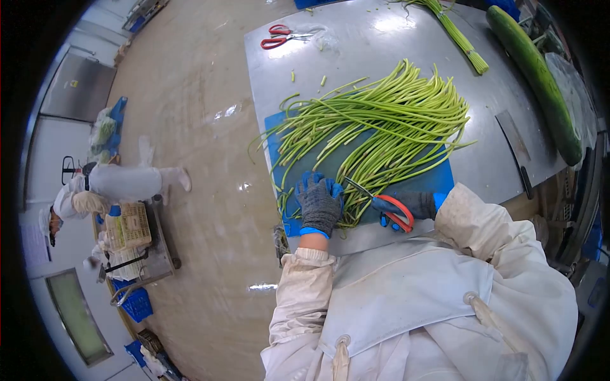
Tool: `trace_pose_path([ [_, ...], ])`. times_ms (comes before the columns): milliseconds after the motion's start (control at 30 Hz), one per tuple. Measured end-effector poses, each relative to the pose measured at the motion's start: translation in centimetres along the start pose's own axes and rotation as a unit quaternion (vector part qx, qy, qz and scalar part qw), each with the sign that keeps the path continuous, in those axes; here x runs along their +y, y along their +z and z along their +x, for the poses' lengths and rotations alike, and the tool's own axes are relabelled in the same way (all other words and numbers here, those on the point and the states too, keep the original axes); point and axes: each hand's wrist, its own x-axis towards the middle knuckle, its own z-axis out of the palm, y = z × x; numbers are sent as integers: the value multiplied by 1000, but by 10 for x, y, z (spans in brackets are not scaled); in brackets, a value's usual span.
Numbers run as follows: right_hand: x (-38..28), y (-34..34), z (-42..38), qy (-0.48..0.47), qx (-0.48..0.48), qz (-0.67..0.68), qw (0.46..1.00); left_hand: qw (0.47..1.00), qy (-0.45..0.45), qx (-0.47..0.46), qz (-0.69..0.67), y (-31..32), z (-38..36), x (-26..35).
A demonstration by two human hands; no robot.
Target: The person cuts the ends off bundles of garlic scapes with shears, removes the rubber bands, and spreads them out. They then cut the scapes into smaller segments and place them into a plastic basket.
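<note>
A large heap of long green garlic scapes [394, 117] is spread over a blue cutting board [438, 176] in front of me. Closed over the near ends of some stalks at the board's left side is my left hand [319, 202], in a grey and blue glove. My right hand [419, 203], gloved the same way, grips red-handled scissors [404, 209]. Their blades point left into the stalks, close beside my left hand. Short cut pieces [323, 81] lie on the metal beyond the board.
The metal table [489, 101] also bears another pair of red-handled scissors [274, 42], a tied bundle of scapes [454, 32], a knife [513, 143] and a long green gourd [537, 82]. Across the floor at left, a person in white [121, 181] stands by a cart with crates [136, 225].
</note>
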Motion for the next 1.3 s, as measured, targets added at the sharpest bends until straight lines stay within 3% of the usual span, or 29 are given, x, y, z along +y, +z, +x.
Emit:
trace_pose_path([
  [233, 3, -9, 21, 19, 0, -41, 999, 1000, 4, 19, -3, 0, 2, -1],
  [300, 5, -8, 18, -38, 11, -24, 999, 1000, -3, 13, -3, -3, 3, 2],
  [433, 17, -19, 31, -29, -3, -90, 996, 999, -31, 26, -3, 2, 6, 2],
  [467, 33, -29, 44, -237, 3, -319, 918, 998, -35, 44, -7, 6, 6, 0],
  [500, 38, -32, 48, -422, 9, -516, 746, 998, -35, 45, -5, 7, 7, -2],
  [600, 46, -36, 53, -395, -6, -556, 731, 997, -12, 56, -49, 7, 8, -9],
  [633, 43, -34, 51, -394, -6, -556, 731, 996, 8, 64, -55, 6, 7, -11],
  [700, 34, -27, 48, -242, -24, -493, 835, 995, 29, 72, -61, 9, 7, -14],
  [733, 28, -23, 47, -242, -23, -492, 836, 994, 32, 79, -65, 12, 6, -17],
  [800, 17, -18, 47, -176, -26, -418, 891, 993, 35, 84, -69, 15, 4, -18],
  [900, 15, -8, 44, -152, -4, -324, 934, 990, 36, 90, -104, 13, 2, -13],
  [1033, 6, -1, 30, -63, 84, -289, 952, 984, 58, 126, -113, 9, -1, -16],
  [1100, 37, -17, 46, -95, 29, -150, 984, 976, 79, 147, -138, 5, -5, -27],
  [1133, 37, -13, 37, -94, 29, -150, 984, 971, 62, 173, -151, -1, -11, -35],
  [1167, 37, -9, 24, -79, -15, -21, 997, 965, 45, 199, -163, -7, -17, -44],
  [1200, 35, -8, 14, -64, -57, 109, 990, 969, 20, 209, -133, -13, -25, -58],
  [1267, 33, -8, 7, -83, -76, 106, 988, 971, -3, 216, -103, -22, -44, -71],
  [1300, 28, -2, 6, -74, -58, 144, 985, 969, -60, 235, 44, -33, -52, -68],
])
